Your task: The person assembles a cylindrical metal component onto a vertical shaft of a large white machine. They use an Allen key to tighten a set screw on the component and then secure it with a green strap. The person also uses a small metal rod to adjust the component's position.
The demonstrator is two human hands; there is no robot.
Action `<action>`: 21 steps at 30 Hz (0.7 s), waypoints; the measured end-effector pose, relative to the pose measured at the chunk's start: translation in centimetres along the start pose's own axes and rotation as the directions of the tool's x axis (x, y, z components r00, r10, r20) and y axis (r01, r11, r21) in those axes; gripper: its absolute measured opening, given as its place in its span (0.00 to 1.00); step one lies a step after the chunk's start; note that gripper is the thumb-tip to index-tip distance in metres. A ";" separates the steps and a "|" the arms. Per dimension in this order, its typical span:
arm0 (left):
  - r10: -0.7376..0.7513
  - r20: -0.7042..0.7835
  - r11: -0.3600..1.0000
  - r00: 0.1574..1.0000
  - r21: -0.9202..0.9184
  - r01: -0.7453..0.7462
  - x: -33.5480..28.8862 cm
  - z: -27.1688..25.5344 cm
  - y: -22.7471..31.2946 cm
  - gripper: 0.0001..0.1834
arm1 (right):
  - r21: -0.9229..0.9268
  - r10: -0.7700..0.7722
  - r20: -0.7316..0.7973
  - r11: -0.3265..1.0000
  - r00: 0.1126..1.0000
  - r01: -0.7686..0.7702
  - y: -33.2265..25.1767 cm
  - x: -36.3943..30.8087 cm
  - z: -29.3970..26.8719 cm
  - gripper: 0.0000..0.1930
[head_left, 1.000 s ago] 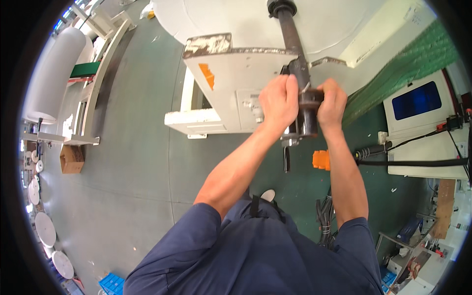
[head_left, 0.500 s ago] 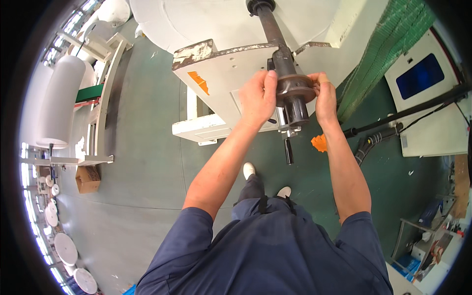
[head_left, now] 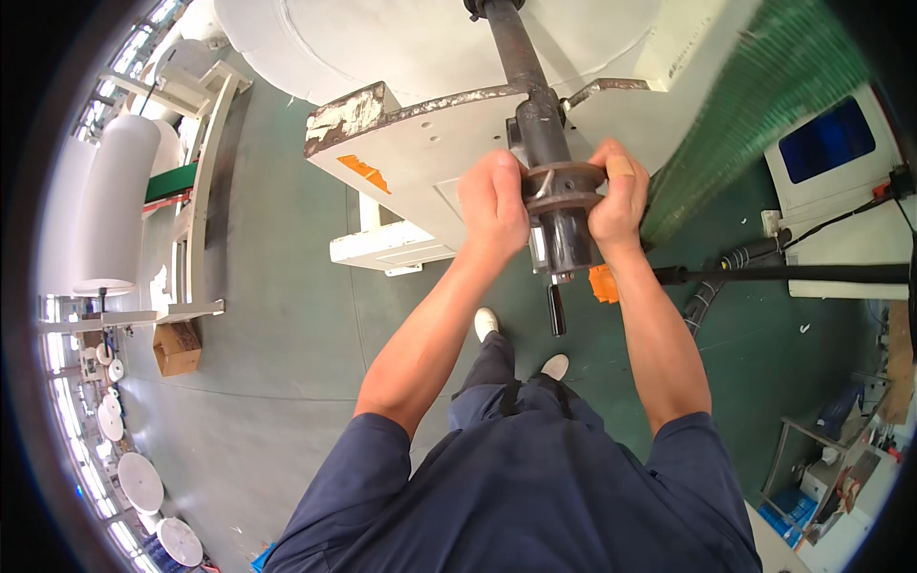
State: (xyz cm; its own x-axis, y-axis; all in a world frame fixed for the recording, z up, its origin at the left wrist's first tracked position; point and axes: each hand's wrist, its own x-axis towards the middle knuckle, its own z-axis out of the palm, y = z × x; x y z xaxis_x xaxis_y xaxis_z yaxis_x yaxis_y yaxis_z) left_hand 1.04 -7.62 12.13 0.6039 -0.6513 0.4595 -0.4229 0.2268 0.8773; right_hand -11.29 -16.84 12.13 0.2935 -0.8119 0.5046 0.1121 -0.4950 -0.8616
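A dark metal shaft (head_left: 517,48) runs from a large white roll (head_left: 382,43) over the cream machine frame (head_left: 415,148) toward me. Near its end sits a brown grooved flange collar (head_left: 562,187). My left hand (head_left: 495,202) is closed against the left side of the collar, fingers curled and partly hidden behind its rim. On the opposite side, my right hand (head_left: 619,196) grips the rim with fingers bent round it. A black crank handle (head_left: 557,311) hangs just below the shaft's end.
A green mesh sheet (head_left: 755,115) slopes down on the right, near a cabinet with a dark screen (head_left: 827,139). A black bar (head_left: 802,273) and a ribbed hose (head_left: 707,298) lie beyond my right forearm. At left stand a white roll (head_left: 119,201) on a rack and a cardboard box (head_left: 177,348).
My right hand has curled more tightly round the collar's rim, and my left fist has shifted slightly down. The view has moved a little, and the collar's face appears turned.
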 end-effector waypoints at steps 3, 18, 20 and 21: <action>0.089 -0.050 0.996 0.995 0.001 -0.089 -0.3 0.3 -0.6 0.25 | -0.116 0.034 0.034 0.993 0.999 -0.030 -1.4 0.7 0.0 0.17; 0.092 -0.107 0.987 0.990 -0.125 -0.105 -0.7 1.2 -2.3 0.26 | -0.223 -0.149 0.142 0.958 0.979 0.178 -1.8 1.5 -0.4 0.14; 0.077 -0.095 0.988 0.992 -0.126 -0.089 -0.5 1.3 -2.0 0.27 | -0.180 -0.110 0.117 0.975 0.987 0.130 -1.7 1.3 -0.4 0.16; 0.075 -0.090 0.989 0.993 -0.125 -0.086 -0.3 1.2 -1.8 0.27 | -0.109 -0.067 0.075 0.991 0.995 0.075 -1.3 0.9 -0.3 0.17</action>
State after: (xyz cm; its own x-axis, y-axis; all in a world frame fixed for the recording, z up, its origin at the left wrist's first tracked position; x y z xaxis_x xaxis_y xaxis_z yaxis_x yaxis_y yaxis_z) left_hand 0.77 -8.71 10.26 0.6288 -0.5650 0.5343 -0.3855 0.3702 0.8452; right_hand -11.48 -17.03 13.78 0.3553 -0.7517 0.5557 0.0292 -0.5852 -0.8103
